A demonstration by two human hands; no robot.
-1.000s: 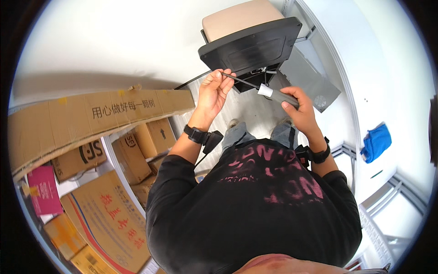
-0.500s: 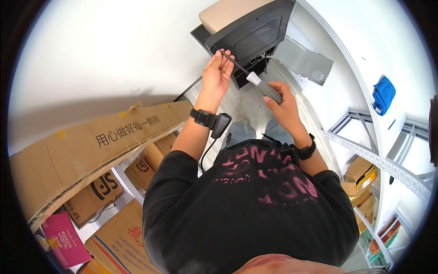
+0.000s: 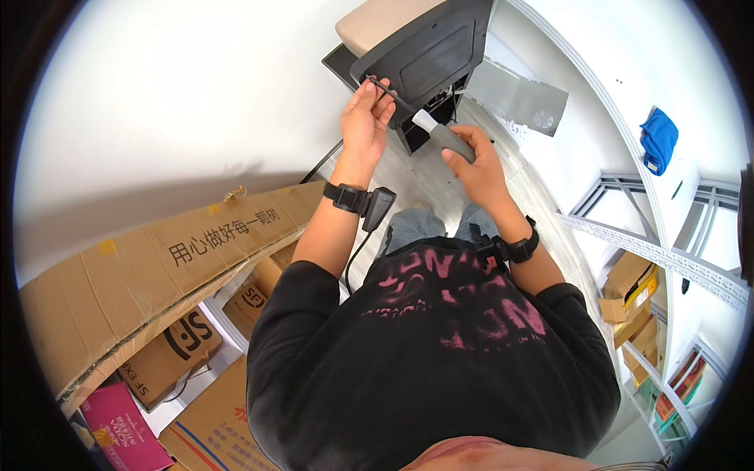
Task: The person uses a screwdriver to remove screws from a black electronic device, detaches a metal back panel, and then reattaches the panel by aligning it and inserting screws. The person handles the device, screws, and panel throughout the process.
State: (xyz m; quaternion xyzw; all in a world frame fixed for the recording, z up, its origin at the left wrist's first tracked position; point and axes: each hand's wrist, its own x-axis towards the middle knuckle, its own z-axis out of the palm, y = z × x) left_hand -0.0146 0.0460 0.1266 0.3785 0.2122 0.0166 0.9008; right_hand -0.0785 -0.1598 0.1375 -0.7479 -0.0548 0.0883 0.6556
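Observation:
My right hand is wrapped round the thick grey handle of a screwdriver, which has a pale collar and a long dark shaft. The shaft slants up and left to my left hand, whose thumb and fingers pinch it near its far end. That end meets the lower left corner of a black plastic panel; the tip itself is too small to make out. A beige padded cushion sits behind the panel.
A long cardboard box lies at the left, above more cartons and a pink box. A grey metal plate is behind the panel to the right. White metal shelving curves along the right, with a blue cloth there.
The whole scene has shifted slightly in view. Both hands and the screwdriver appear a little farther up and left, with the shaft still at the panel's corner.

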